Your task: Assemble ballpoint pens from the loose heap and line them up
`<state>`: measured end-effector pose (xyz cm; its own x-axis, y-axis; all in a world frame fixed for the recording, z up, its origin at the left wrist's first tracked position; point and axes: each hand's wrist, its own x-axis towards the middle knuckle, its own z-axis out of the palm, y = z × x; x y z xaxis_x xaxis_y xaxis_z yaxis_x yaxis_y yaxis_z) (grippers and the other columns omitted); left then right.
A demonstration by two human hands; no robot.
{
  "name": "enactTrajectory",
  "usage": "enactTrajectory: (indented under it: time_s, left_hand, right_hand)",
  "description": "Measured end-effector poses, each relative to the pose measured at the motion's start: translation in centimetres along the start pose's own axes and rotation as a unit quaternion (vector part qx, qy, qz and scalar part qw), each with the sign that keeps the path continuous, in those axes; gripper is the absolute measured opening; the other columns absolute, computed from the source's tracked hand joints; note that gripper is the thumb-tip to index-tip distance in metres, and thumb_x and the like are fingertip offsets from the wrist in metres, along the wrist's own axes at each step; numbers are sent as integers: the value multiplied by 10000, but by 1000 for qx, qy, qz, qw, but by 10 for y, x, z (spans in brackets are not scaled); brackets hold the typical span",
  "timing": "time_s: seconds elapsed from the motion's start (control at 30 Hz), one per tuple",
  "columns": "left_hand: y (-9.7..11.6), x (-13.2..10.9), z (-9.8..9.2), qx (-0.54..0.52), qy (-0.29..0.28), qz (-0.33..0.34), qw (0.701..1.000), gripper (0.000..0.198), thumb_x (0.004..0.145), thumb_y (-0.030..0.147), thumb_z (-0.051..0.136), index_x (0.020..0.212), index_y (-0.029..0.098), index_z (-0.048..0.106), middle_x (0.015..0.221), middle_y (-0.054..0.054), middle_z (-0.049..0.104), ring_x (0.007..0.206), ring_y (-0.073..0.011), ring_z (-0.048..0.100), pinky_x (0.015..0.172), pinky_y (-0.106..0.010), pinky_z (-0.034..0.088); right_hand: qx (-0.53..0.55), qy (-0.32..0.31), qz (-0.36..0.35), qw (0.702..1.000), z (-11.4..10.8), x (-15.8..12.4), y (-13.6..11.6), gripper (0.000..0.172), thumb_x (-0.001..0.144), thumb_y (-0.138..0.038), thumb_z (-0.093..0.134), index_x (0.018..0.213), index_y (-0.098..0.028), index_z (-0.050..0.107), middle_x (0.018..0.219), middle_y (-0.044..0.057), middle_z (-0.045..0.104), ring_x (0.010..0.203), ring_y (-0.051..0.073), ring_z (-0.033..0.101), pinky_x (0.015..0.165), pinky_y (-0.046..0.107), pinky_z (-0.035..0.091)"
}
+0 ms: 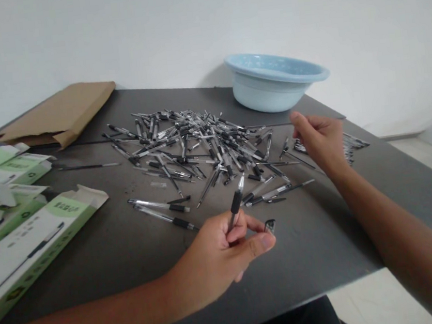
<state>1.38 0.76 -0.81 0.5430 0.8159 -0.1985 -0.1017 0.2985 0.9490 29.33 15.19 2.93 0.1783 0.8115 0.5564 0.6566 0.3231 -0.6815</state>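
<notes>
My left hand (222, 255) is closed around an uncapped gel pen (236, 201) with a black rubber grip, its tip pointing up. The same hand pinches a small clear-and-black pen cap (270, 225) between thumb and finger. Farther right, my right hand (321, 137) is raised with fingers curled in; whatever they may hold is hidden. Just behind it lies a row of pens (354, 141), partly covered by the hand. Between and beyond the hands spreads a loose heap of pens and pen parts (202, 143). Two pens (163, 215) rest left of my left hand.
Several green-and-white pen boxes (42, 244) stack up along the left side of the dark table (329, 268). Behind them sits an open brown paper bag (65, 111). A light blue basin (274, 90) stands at the back right, near the white wall.
</notes>
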Motion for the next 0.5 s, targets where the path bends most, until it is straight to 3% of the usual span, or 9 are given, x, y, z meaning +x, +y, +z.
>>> enactTrajectory:
  time_s: [0.27, 0.33, 0.4, 0.43, 0.5]
  left_hand:
    - [6, -1, 4, 2, -15, 19, 1000, 525, 1014, 374, 723, 721, 205, 321, 1142, -72, 783, 437, 23, 463, 396, -170, 319]
    - [7, 0, 4, -3, -9, 25, 1000, 483, 1033, 359, 696, 740, 206, 343, 1153, -85, 795, 430, 22, 471, 427, -183, 354]
    - [8, 1, 3, -7, -1, 32, 999, 484, 1039, 345, 687, 738, 208, 333, 1146, -88, 807, 419, 23, 488, 467, -197, 400]
    - [9, 1, 3, -8, 6, 34, 999, 499, 1037, 337, 692, 730, 210, 320, 1138, -85, 810, 417, 22, 502, 481, -200, 414]
    - [10, 2, 2, -10, 24, 39, 999, 523, 1025, 324, 710, 717, 210, 303, 1124, -67, 808, 414, 22, 522, 475, -193, 409]
  right_hand:
    - [15, -21, 6, 1000, 0, 0, 4, 553, 993, -575, 706, 574, -216, 669, 453, -34, 464, 459, 114, 401, 494, 293, 294]
    - [39, -62, 13, 997, -2, 1, 4, 557, 958, -631, 728, 590, -214, 696, 474, -28, 500, 465, 110, 412, 486, 281, 308]
    - [104, -189, 14, 976, -6, 0, -2, 516, 900, -669, 776, 666, -209, 773, 542, -3, 611, 484, 110, 474, 478, 262, 349]
    - [146, -277, 9, 950, -7, -3, -7, 463, 875, -653, 809, 750, -208, 826, 609, 16, 687, 507, 114, 527, 482, 251, 382]
    - [220, -456, -18, 863, -7, -12, -22, 343, 846, -533, 883, 995, -224, 889, 788, 48, 806, 583, 126, 641, 513, 229, 457]
